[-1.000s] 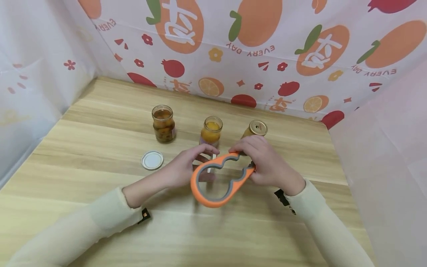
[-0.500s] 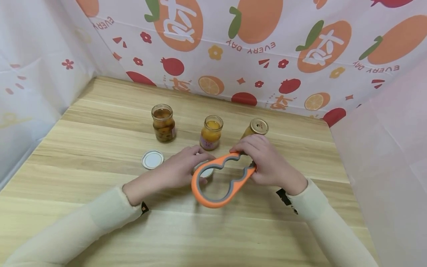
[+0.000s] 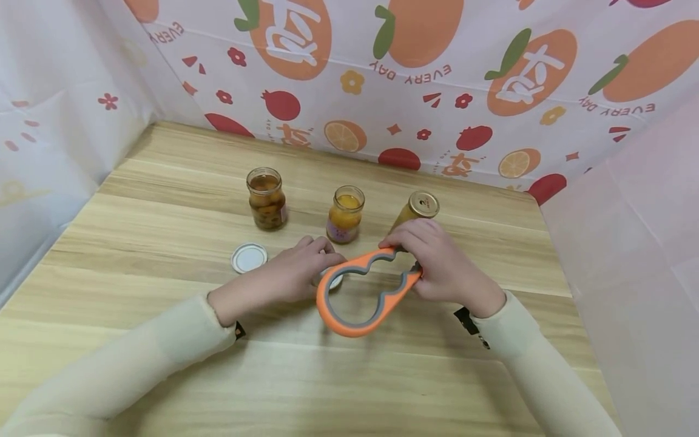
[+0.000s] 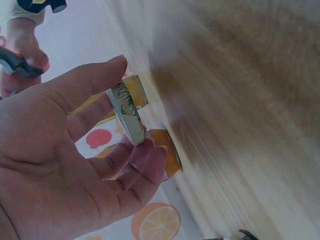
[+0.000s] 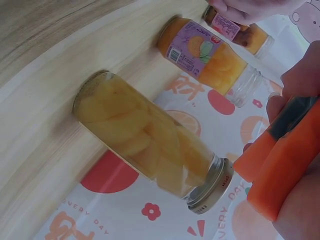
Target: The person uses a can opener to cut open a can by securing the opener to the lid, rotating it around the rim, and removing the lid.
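Just in front of mid jar (image 3: 344,215), a bit L: L hand (image 3: 300,270) w/ held lid (image 4: 127,116) pinched btwn thumb + fingers, seen near edge-on in L-wrist view. Can't tell if touching table (image 3: 218,376) or just clear of it.

Front-R of mid jar: R hand (image 3: 445,261) grasping opener (image 3: 352,331) (orange, grey-toothed inner edge) by its handle end. Wide loop reaching fwd-L from R hand to in front of mid jar; in head view, overlapping edge of held lid. Looks lifted off table, judging by shadow below.

Key relation (judgement): capped jar (image 5: 145,135) vs R hand. Standing R of mid jar, just beyond R hand, lower part hidden by it in head view. Long axis upright, cap on top, near opener's grip end in R-wrist view; can't tell if touching. Opener's long axis roughly in line w/ capped jar, but wide loop at far end from it, pointing away. R hand much nearer; L hand on opp side of mid jar's front, occupied.

Also noted: mid jar uncapped, upright, yellow-orange contents. L of mid jar: brown jar (image 3: 267,206), uncapped, upright. Front-L of mid jar, past L hand: loose lid (image 3: 249,258), flat, pale side up.
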The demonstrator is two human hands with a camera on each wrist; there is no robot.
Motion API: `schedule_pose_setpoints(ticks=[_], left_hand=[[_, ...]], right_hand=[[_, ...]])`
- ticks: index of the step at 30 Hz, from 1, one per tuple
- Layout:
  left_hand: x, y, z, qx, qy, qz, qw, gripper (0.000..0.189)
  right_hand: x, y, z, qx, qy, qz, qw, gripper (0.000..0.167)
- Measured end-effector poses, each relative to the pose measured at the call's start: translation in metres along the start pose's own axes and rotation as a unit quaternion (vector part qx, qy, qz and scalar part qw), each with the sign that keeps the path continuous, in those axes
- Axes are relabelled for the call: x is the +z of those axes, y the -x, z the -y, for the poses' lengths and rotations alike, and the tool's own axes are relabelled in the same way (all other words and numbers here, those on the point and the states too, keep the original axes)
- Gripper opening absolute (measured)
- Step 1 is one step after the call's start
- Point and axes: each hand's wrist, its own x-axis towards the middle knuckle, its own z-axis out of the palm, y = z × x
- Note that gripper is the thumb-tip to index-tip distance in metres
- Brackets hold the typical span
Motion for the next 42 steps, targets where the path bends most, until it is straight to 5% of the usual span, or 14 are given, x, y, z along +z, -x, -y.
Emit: schedule_pose_setpoints(ticks=[12,27,42], left_hand=[[0.004,0.0,0.002,0.008,-0.026,0.024,0.9993,0.044],[0.011,0.0,0.002,0.019,-0.046,0.015,0.9986,0.036],[0.013,-0.001,0.003,0.018,-0.06,0.025,0.9977,0.046]], right_hand=[[0.0,0.003,-0.002,0.004,0.001,-0.001,1.0,0.045],[0.001,0.004,-0.002,0.011,0.005,0.013,0.9998,0.048],[-0.001,0.008,-0.001,0.021,0.009,0.017,0.9996,0.046]])
